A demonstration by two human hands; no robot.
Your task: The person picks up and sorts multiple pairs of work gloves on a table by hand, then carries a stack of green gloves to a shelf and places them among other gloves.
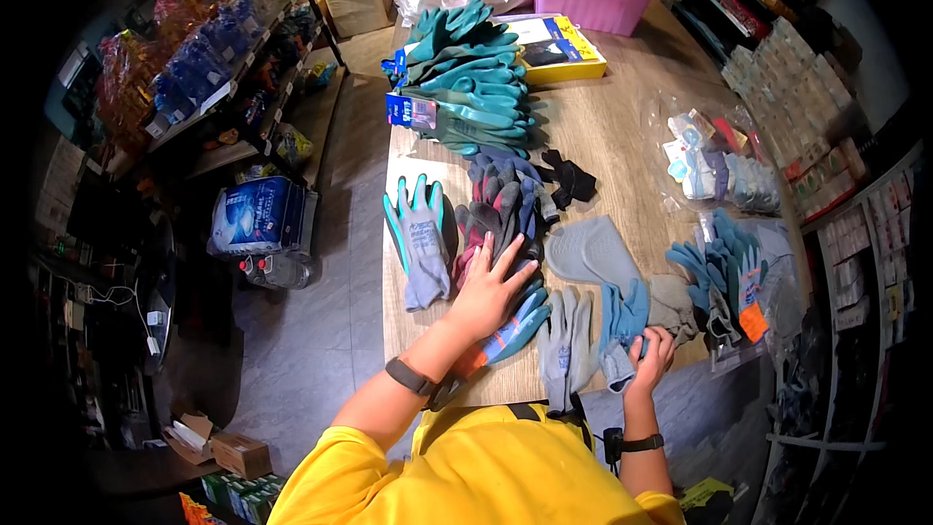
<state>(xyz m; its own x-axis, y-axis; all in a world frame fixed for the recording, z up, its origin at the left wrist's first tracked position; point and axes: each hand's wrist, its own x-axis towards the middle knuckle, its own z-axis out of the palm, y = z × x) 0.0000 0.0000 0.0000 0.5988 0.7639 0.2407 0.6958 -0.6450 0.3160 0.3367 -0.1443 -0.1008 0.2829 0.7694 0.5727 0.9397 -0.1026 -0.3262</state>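
Worn-looking rows of gloves are laid on the wooden surface.
Dark-and-red gloves are covered by the left hand, whose fingers are spread apart, probably so that the pile is kept flat. At four o'clock from it, a blue glove is seemingly touched by the right hand; its fingers are curled, but whether they are clamped cannot be told. At twelve o'clock, teal gloves are heaped, perhaps for saving room.

Wood-grain table, gloves (many teal), purple bin
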